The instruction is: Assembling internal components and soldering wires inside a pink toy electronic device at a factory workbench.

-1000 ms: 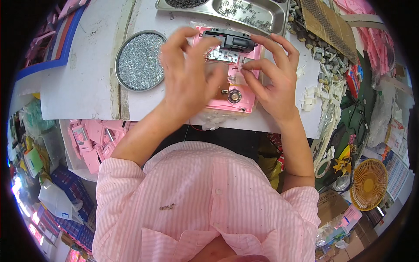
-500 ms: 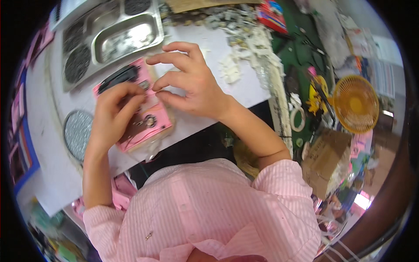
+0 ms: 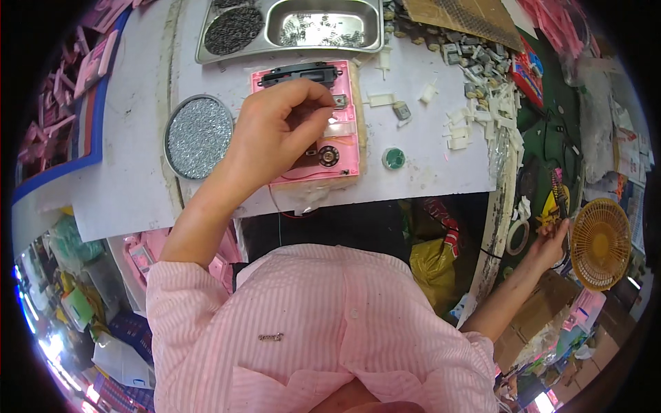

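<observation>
My left hand is bent over a pink plastic casing, thumb and fingertips pinched together; whatever lies between them is hidden. Along the casing's far edge lies a black plastic part. A small metal piece sits near my fingertips, and a round dark part with thin wires is fixed at the near end. Far out to the right, my right hand has its fingers curled beside a yellow-and-black object. What they grip there is too small to make out.
Behind the casing stands a steel compartment tray of small dark parts. To its left is a round dish of silvery bits. White plastic pieces, a green-topped round item and cardboard lie rightward. A yellow basket adjoins my right hand.
My right hand has left the casing and reached far right, beside the yellow basket. My left hand stays over the casing. The view has shifted, so the bench appears farther right and higher.
</observation>
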Tool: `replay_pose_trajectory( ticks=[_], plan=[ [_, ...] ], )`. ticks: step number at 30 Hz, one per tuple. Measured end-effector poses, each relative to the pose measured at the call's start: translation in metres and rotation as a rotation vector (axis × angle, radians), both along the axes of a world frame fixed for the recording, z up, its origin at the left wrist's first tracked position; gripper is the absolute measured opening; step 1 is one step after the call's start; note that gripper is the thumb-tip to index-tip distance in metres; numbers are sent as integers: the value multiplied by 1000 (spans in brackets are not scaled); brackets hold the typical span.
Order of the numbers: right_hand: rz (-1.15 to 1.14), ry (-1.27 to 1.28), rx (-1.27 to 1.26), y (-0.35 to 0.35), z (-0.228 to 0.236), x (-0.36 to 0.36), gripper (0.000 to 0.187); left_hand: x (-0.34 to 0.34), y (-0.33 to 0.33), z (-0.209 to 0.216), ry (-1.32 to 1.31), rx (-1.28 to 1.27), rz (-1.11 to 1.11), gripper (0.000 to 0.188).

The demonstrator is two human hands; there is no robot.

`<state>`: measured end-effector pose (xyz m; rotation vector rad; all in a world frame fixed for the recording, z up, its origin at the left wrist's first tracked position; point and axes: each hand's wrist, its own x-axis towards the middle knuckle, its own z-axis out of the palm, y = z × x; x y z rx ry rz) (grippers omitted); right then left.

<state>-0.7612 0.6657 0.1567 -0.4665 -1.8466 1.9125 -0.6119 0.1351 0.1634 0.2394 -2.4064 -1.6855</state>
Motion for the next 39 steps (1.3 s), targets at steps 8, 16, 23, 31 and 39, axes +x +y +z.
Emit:
replay_pose_trajectory(
  ticks=[8,16,23,31,39],
  plan=[
    [91,291,-395,74,23,30,29,-3,3,-12,106,-189,70,9],
    [739,90,94,-218,-19,67,27,-18,14,-44,246,-695,160,13],
    [1102,370,316,-285,-34,61,25,-20,14,-46,239,-708,171,14],
    [1101,425,339,-289,-37,57,25,-21,14,-45,254,-703,176,13],
    [1105,422,345,-293,-39,57,24,-21,14,-46,254,-720,176,14]
  ],
)
